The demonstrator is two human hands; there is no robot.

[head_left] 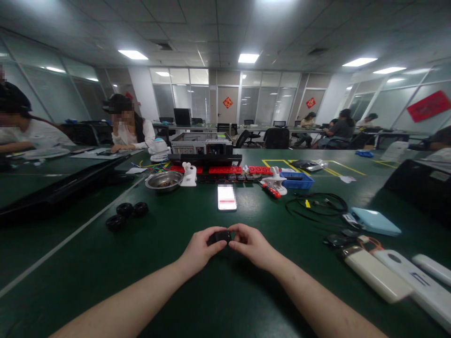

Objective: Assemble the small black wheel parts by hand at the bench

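Just above the green table, a small black block-like object (223, 236) sits between my two hands; its exact kind cannot be made out. My left hand (201, 246) is closed around its left side, with the thumb along the front. At its right end my right hand (251, 244) pinches with thumb and fingertips. Part of the object is hidden by my fingers. Straight ahead of my hands lies a phone (227, 197) with a lit screen. Several black wheel-like rings (124, 209) rest to the left.
A metal bowl (164, 181), an open computer case (200, 144), a red-handled screwdriver (271, 190) and a blue tray (296, 180) stand farther back. To the right lie a black cable (317, 203), a light-blue box (375, 221) and a cream power bank (377, 273). A person (128, 124) sits across at left.
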